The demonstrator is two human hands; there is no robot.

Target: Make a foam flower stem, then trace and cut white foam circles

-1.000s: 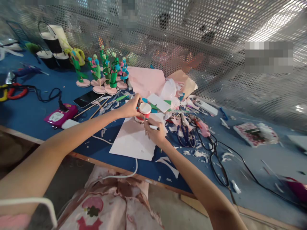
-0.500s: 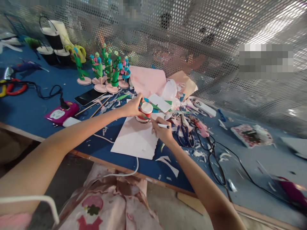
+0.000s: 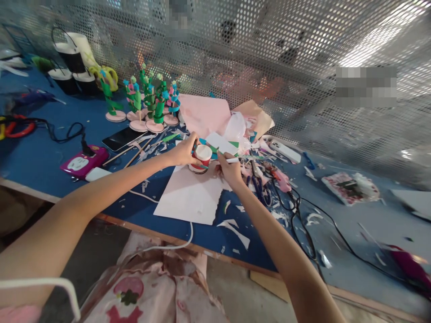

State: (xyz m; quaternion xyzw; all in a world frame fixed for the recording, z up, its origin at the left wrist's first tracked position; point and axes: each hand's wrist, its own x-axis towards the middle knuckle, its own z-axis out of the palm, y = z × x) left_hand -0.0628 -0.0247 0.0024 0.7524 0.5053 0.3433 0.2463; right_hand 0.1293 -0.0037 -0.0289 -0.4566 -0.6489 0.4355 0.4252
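Shifted from the near side of the cup to its right since the earlier frames, the right hand (image 3: 230, 170) keeps a white pen (image 3: 232, 160) pinched in its fingers. Nearest, along the bottom of the frame, are pink clothes (image 3: 151, 287). Beyond the table's near edge, white paper (image 3: 188, 197) lies at lower centre. Near its far end, at mid-frame, stands the red-and-white cup (image 3: 203, 158), which the left hand (image 3: 184, 151) grips from the left, thumb and fingers curved about its side. This looks like steadying the cup while the pen works around it; whether the tip touches anything cannot be told. Continuing would call for a still cup and a light pen stroke. Farther back, right of centre, lies a white phone (image 3: 285, 150); paper plants (image 3: 158, 105) stand upper left, before a perforated metal screen (image 3: 303, 85).
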